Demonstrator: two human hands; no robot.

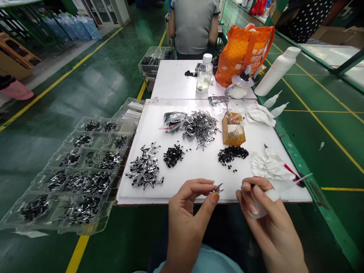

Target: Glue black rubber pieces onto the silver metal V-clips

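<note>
Over the near edge of the tabletop [193, 178], the person's left hand [187, 212] pinches a small metal clip [218, 188]; the right hand [274, 220] curls round a translucent squeeze bottle [259, 211]. Black-tipped clips [145, 168] heaped toward the near left corner look done; loose black caps [173, 156] and, farther in, bare clips [201, 127] seem left. Past the far edge, an orange bag [239, 49] bears pale characters, too unclear to read.
</note>
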